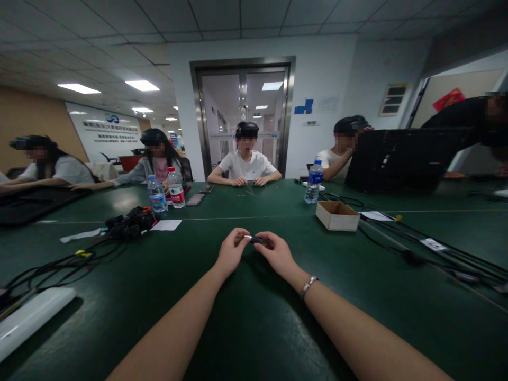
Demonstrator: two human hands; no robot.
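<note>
A small dark, pen-like object [257,240] with a shiny silver end is held level between my two hands, just above the green table [254,296]. My left hand [233,251] pinches the silver end at its fingertips. The dark end lies between the thumb and fingers of my right hand [278,253], which has a metal bracelet on its wrist. Fingers cover both ends of the object, so its full length is hidden.
Beyond my hands are an open cardboard box [337,222], a blue-capped bottle [313,182], two bottles at left and a white paper [166,225]. Cables run along both sides. A white bar [35,320] lies near left. Several people sit around the table.
</note>
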